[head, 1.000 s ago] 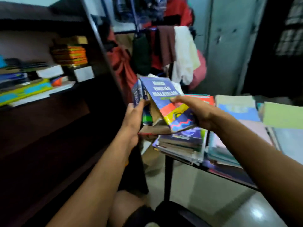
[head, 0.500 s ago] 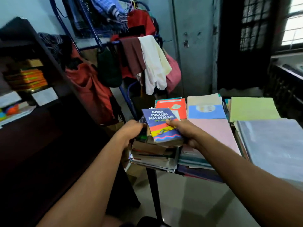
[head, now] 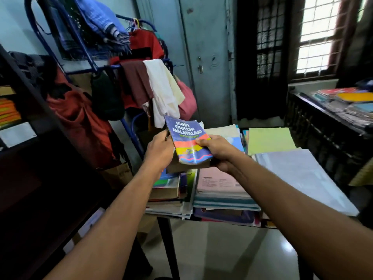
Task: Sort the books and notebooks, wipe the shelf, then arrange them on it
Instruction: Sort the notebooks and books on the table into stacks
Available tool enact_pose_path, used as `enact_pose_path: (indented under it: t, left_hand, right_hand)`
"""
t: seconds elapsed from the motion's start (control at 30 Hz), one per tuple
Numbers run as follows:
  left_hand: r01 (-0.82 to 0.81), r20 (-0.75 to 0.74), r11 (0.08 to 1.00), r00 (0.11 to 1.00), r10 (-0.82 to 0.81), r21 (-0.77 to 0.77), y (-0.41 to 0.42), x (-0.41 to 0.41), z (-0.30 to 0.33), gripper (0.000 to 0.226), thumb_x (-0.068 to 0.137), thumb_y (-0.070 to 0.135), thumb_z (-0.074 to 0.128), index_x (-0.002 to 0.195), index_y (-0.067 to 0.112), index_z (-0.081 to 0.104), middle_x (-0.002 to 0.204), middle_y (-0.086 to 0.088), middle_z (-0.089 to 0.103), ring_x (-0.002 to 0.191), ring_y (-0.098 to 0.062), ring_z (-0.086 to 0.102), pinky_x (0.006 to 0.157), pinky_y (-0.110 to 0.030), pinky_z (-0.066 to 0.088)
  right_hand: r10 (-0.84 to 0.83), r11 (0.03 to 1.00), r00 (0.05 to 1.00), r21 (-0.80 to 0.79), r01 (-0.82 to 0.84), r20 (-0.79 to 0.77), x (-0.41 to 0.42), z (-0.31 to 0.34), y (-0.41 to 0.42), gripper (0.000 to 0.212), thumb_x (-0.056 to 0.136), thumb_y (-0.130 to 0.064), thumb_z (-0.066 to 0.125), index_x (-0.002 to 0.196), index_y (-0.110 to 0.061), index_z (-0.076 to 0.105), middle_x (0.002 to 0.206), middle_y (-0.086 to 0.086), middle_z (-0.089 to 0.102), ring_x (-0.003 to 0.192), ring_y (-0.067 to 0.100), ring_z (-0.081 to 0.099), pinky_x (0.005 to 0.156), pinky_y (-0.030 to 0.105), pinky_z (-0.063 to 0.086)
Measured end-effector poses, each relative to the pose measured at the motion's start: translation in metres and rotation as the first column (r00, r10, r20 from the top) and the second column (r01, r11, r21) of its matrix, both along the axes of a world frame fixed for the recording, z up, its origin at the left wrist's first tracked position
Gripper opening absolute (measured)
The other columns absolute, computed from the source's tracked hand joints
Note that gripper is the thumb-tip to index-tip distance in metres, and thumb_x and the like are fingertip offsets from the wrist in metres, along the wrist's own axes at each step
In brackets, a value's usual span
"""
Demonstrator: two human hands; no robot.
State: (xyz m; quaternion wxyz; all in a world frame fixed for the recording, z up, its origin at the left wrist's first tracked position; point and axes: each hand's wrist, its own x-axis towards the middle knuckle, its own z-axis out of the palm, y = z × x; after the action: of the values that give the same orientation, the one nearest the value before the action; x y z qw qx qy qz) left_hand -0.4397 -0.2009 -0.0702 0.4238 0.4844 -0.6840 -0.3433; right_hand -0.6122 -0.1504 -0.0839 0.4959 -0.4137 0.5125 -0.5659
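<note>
A thick blue dictionary with red, yellow and blue bands on its cover is held above the book stacks. My left hand grips its left edge. My right hand grips its right side, thumb on the cover. Under it lies a stack of worn books at the table's left end. Beside that sits a pile topped by a pink notebook. Farther right lie a green notebook and a large grey-covered one. The dark shelf stands at the left, holding an orange stack.
A blue clothes rack hung with garments stands behind the table's left end. A grey door is beyond it. A dark side table with more books stands under the window at the right. Bare floor shows below the table.
My view has swung from the shelf to the table. Both hands have carried the dictionary rightward and tilted its cover up, above the left stack.
</note>
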Motion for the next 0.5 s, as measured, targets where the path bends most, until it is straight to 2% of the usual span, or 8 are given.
enact_pose_path:
  t: [0.07,0.17,0.23,0.27,0.33,0.4,0.43,0.5]
  left_hand:
    - [0.016,-0.028,0.999,0.999,-0.017,-0.031,0.008,-0.019,0.003,0.032,0.085,0.043,0.046,0.102,0.034,0.071,0.104,0.006,0.076,0.102,-0.025,0.07,0.092,-0.048,0.055]
    - [0.045,-0.142,0.999,0.989,-0.043,0.01,0.023,-0.046,-0.004,0.032,0.087,0.034,0.044,0.097,0.025,0.074,0.097,0.002,0.076,0.094,-0.027,0.069,0.082,-0.037,0.053]
    - [0.094,-0.123,0.99,0.989,-0.081,0.103,0.038,-0.066,-0.017,0.03,0.093,0.032,0.052,0.09,0.01,0.071,0.084,-0.002,0.069,0.08,-0.022,0.061,0.07,-0.031,0.05]
    - [0.105,-0.069,0.985,0.993,-0.096,0.14,0.043,-0.073,-0.025,0.036,0.09,0.041,0.057,0.09,0.007,0.068,0.08,-0.004,0.064,0.078,-0.02,0.058,0.07,-0.033,0.05]
    - [0.094,0.01,0.986,0.995,-0.096,0.138,0.048,-0.084,-0.044,0.059,0.067,0.06,0.063,0.098,0.01,0.067,0.088,0.001,0.069,0.084,-0.018,0.062,0.082,-0.043,0.055]
    - [0.078,0.114,0.993,0.989,-0.089,0.092,0.045,-0.091,-0.053,0.074,0.052,0.058,0.066,0.116,0.02,0.065,0.106,0.004,0.074,0.097,-0.018,0.069,0.09,-0.042,0.057]
    - [0.071,0.161,0.995,0.983,-0.082,0.073,0.045,-0.092,-0.05,0.075,0.052,0.053,0.068,0.12,0.023,0.063,0.111,0.004,0.074,0.1,-0.018,0.07,0.091,-0.041,0.056]
    - [0.067,0.174,0.997,0.982,-0.072,0.038,0.045,-0.095,-0.042,0.061,0.058,0.041,0.071,0.118,0.027,0.063,0.11,0.005,0.075,0.099,-0.018,0.071,0.09,-0.043,0.057]
  right_hand:
    - [-0.018,1.0,1.0,0.0,0.018,0.017,-0.022,0.007,0.011,0.013,0.1,-0.012,0.058,0.107,-0.009,0.068,0.091,0.008,0.075,0.064,0.015,0.071,0.055,0.025,0.056]
    - [-0.067,0.997,0.998,0.033,0.067,-0.013,-0.059,0.001,0.026,0.012,0.1,-0.014,0.059,0.103,-0.009,0.069,0.09,0.01,0.076,0.065,0.019,0.07,0.059,0.032,0.057]
    - [-0.108,0.989,0.977,0.083,0.125,-0.187,-0.074,-0.015,0.037,0.011,0.097,-0.014,0.06,0.097,-0.008,0.069,0.09,0.014,0.074,0.068,0.024,0.067,0.06,0.036,0.056]
    - [-0.125,0.983,0.934,0.089,0.163,-0.334,-0.078,-0.026,0.038,0.011,0.094,-0.015,0.062,0.092,-0.007,0.069,0.09,0.016,0.073,0.071,0.025,0.063,0.063,0.039,0.053]
    - [-0.129,0.975,0.77,0.06,0.213,-0.625,-0.084,-0.04,0.037,0.014,0.089,-0.021,0.063,0.083,-0.01,0.067,0.081,0.011,0.067,0.076,0.025,0.057,0.077,0.043,0.051]
    - [-0.083,0.97,0.58,0.069,0.235,-0.811,-0.09,-0.035,0.038,0.025,0.089,-0.036,0.058,0.091,-0.012,0.066,0.084,0.006,0.057,0.086,0.028,0.052,0.09,0.04,0.042]
    - [-0.081,0.966,0.528,0.064,0.25,-0.845,-0.093,-0.03,0.039,0.033,0.088,-0.041,0.056,0.096,-0.011,0.066,0.089,0.007,0.059,0.091,0.031,0.055,0.095,0.039,0.041]
    - [-0.095,0.973,0.589,0.05,0.225,-0.803,-0.102,-0.026,0.042,0.039,0.084,-0.042,0.058,0.099,-0.007,0.067,0.094,0.009,0.068,0.095,0.033,0.065,0.091,0.041,0.051]
